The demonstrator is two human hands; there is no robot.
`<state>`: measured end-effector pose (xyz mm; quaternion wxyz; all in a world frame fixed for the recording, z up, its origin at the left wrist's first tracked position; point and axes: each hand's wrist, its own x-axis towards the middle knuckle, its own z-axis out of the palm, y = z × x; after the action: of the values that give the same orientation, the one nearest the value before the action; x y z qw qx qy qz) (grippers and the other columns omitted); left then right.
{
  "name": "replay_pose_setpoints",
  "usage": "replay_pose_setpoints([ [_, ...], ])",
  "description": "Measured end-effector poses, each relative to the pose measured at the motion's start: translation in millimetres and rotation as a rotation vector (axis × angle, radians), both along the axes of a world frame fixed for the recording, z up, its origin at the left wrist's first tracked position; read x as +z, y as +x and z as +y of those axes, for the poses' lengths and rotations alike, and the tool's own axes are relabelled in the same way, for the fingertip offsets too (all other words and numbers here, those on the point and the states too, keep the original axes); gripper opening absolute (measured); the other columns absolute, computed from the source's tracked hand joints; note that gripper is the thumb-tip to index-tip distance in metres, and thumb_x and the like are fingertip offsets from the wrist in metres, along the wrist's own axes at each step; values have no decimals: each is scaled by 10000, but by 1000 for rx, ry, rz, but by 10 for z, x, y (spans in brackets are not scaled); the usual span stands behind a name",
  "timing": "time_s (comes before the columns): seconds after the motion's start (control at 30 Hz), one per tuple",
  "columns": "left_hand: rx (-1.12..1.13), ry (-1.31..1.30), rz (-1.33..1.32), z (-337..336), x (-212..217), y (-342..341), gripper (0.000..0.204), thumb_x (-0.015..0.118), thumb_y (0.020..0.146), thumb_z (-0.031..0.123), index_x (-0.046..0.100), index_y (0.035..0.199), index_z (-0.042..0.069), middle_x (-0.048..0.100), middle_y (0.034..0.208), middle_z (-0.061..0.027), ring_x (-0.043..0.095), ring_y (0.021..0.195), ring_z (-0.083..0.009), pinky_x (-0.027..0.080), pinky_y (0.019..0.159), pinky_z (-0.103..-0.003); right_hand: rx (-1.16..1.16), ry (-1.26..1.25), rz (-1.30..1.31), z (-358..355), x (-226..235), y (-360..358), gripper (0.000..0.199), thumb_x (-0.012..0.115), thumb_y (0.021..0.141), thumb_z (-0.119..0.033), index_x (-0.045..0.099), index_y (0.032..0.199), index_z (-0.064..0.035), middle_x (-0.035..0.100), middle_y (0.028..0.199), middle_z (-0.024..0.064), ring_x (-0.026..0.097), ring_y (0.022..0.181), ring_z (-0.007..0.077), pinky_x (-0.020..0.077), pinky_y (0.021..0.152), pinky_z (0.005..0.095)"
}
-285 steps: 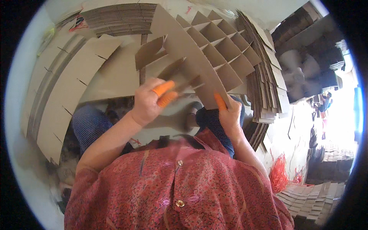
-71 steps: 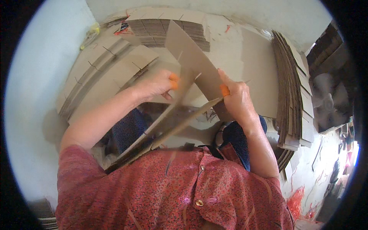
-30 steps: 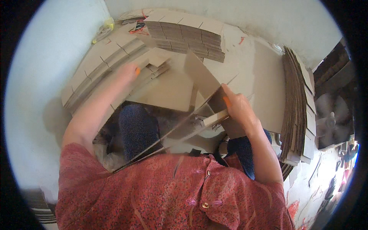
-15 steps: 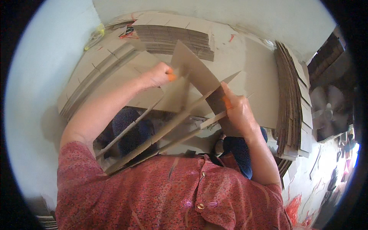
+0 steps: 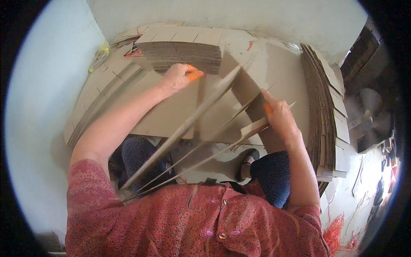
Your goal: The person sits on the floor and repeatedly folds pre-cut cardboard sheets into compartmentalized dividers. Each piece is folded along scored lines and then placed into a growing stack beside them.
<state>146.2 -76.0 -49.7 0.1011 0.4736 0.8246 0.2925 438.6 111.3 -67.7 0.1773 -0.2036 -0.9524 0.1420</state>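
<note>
Gripping a bundle of long slotted cardboard strips (image 5: 188,141), my right hand (image 5: 278,120) closes around their upper ends, fingers wrapped about the edges at the right of centre. The strips run diagonally from that grip down toward my lap, fanned slightly apart, their lower ends near my left knee. My left hand (image 5: 177,78), with an orange cover on one fingertip, reaches forward over flat cardboard sheets (image 5: 171,115); its fingers are curled, but whether they pinch the blurred top strip I cannot tell. Just beyond it lies a stack of cut cardboard pieces (image 5: 184,47). Upright sheets (image 5: 325,111) lean at the right.
</note>
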Motion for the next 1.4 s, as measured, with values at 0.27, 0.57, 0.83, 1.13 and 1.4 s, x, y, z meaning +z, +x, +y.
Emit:
replay_pose_setpoints([
  [0.27, 81, 65, 725, 836, -75, -523, 614, 647, 874, 324, 404, 1343, 11, 408, 1407, -135, 383, 1282, -362, 400, 1017, -415, -182, 143, -183, 878, -319, -218, 468, 521, 881, -114, 466, 1344, -149, 641, 865, 252, 630, 835, 436, 510, 723, 519],
  [0.57, 30, -291, 613, 1247, 221, -744, 459, 652, 859, 349, 585, 1208, 57, 639, 1110, -137, 598, 1001, -303, 468, 841, -417, -335, 239, 30, 932, 5, -170, 489, 563, 896, -173, 436, 1359, -79, 632, 1004, 212, 617, 949, 397, 496, 828, 458],
  [0.83, -25, 272, 198, 951, 414, -682, 286, 599, 894, 238, 680, 1129, 96, 701, 975, -76, 611, 839, -167, 473, 760, -315, -157, -368, 643, 238, -108, 134, 388, 596, 931, -197, 551, 1240, 33, 663, 1046, 158, 644, 937, 186, 533, 768, 313],
  [1.13, -789, 599, 380, 511, 29, 1437, 405, 642, 841, 178, 591, 1224, 57, 628, 1155, -172, 590, 1053, -337, 469, 918, -367, -133, -1123, 853, 144, -332, 414, 334, 541, 892, -67, 548, 1205, 49, 616, 1032, 108, 612, 891, 198, 507, 780, 329],
  [1.4, -123, -183, -109, -84, -1, 1230, 427, 652, 856, 220, 583, 1216, 2, 616, 1171, -215, 614, 1022, -300, 476, 875, -363, -302, -701, 1002, 66, -18, 951, 173, 580, 903, -63, 682, 1043, -65, 626, 876, -46, 504, 734, 44, 404, 607, 221],
])
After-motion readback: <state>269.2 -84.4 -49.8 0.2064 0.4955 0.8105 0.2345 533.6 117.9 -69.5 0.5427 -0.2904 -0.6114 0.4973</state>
